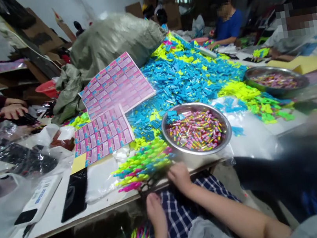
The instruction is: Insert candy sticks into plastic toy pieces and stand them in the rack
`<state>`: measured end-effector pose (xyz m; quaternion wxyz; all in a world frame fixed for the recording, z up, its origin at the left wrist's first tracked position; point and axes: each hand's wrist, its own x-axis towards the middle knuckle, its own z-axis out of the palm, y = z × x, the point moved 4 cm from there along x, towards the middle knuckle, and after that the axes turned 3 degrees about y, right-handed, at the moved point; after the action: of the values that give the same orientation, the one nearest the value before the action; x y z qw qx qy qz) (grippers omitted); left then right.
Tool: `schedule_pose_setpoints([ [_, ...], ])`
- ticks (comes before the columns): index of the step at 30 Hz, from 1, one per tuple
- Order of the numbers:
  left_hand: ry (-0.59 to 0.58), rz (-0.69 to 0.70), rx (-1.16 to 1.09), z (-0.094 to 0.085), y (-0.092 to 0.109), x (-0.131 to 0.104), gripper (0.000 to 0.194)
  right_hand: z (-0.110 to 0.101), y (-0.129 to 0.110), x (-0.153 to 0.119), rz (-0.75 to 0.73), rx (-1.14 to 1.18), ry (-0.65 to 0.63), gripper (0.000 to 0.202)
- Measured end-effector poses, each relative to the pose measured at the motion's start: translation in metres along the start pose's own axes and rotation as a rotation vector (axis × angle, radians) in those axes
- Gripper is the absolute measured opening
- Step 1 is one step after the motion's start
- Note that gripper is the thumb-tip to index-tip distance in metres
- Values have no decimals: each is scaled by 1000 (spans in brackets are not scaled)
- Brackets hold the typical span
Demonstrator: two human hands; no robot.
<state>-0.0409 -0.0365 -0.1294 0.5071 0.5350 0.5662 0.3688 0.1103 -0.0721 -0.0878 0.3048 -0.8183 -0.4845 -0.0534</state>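
My left hand (156,211) is closed at the table's front edge, next to dark loops at the near end of a bundle of green, yellow, blue and pink plastic pieces (143,161). Just right of it, my right hand (180,177) is closed too, with its fingers curled at the bundle's right end. What either hand grips is too small and blurred to make out. Behind my right hand stands a metal bowl (165,136) of small, colourful wrapped pieces. Printed pink sheets (117,83) lie behind the bundle.
A large pile of blue and yellow pieces (182,75) covers the table's middle. To the left lie a black phone (74,195), a white power strip or box (41,198) and plastic bags (0,214). Another metal bowl (275,87) is at right. Other people sit around.
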Motion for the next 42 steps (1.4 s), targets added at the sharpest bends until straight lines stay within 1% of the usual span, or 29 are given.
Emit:
schedule_pose_setpoints([
  [2, -11, -29, -36, -8, 0, 7, 42, 2, -19, 1, -29, 4, -70, 23],
  [4, -26, -53, -65, -18, -3, 15, 43, -2, -36, -4, -71, 21, -139, 17],
  [6, -42, -68, -79, -29, -9, 20, 44, -16, -41, -7, -127, 80, -233, 15],
  [7, -48, -76, -76, -34, -13, 21, 43, -28, -37, -5, -158, 134, -292, 16],
  [9, -48, -89, -50, -42, -23, 18, 42, -61, -18, 10, -207, 282, -422, 25],
  [10, -49, -84, -33, -44, -28, 13, 40, -81, -1, 25, -190, 320, -426, 31],
  [11, -47, -66, -13, -44, -32, 6, 38, -100, 19, 43, -141, 303, -395, 34],
  [12, -50, -27, 10, -42, -35, -2, 34, -117, 40, 64, -74, 222, -347, 34],
  [13, -63, 38, 41, -37, -37, -11, 31, -129, 61, 85, -8, 49, -314, 34],
  [14, -94, 127, 89, -31, -37, -22, 27, -135, 78, 103, 28, -162, -352, 35],
  [15, -128, 228, 153, -24, -35, -33, 25, -136, 91, 118, 59, -230, -378, 35],
  [16, -161, 335, 230, -16, -33, -43, 25, -133, 100, 131, 81, -304, -401, 35],
  [18, -194, 515, 397, -2, -28, -62, 31, -117, 108, 146, 109, -381, -448, 35],
  [20, -175, 625, 556, 5, -25, -71, 38, -99, 109, 150, 125, -435, -480, 34],
  [22, -161, 684, 694, 9, -25, -74, 50, -88, 110, 149, 134, -463, -495, 31],
  [24, -158, 703, 806, 10, -28, -72, 68, -88, 113, 146, 135, -464, -491, 26],
  [25, -158, 706, 847, 10, -30, -71, 74, -91, 116, 145, 131, -454, -484, 24],
  [28, -152, 728, 892, 12, -38, -66, 77, -107, 120, 143, 102, -380, -444, 22],
  [30, -144, 740, 868, 12, -43, -63, 74, -116, 115, 148, 72, -322, -389, 25],
  [32, -136, 740, 826, 11, -46, -60, 69, -119, 103, 159, 36, -288, -328, 28],
  [33, -132, 740, 802, 10, -48, -59, 65, -117, 94, 167, 14, -280, -304, 29],
  [35, -116, 747, 748, 6, -49, -56, 58, -106, 71, 188, -33, -282, -275, 29],
  [37, -77, 744, 702, -3, -49, -53, 54, -87, 45, 208, -79, -301, -264, 29],
  [39, -22, 716, 677, -14, -49, -51, 51, -63, 20, 223, -116, -336, -262, 31],
  [42, 27, 635, 672, -32, -51, -51, 48, -31, -8, 232, -141, -391, -290, 42],
])
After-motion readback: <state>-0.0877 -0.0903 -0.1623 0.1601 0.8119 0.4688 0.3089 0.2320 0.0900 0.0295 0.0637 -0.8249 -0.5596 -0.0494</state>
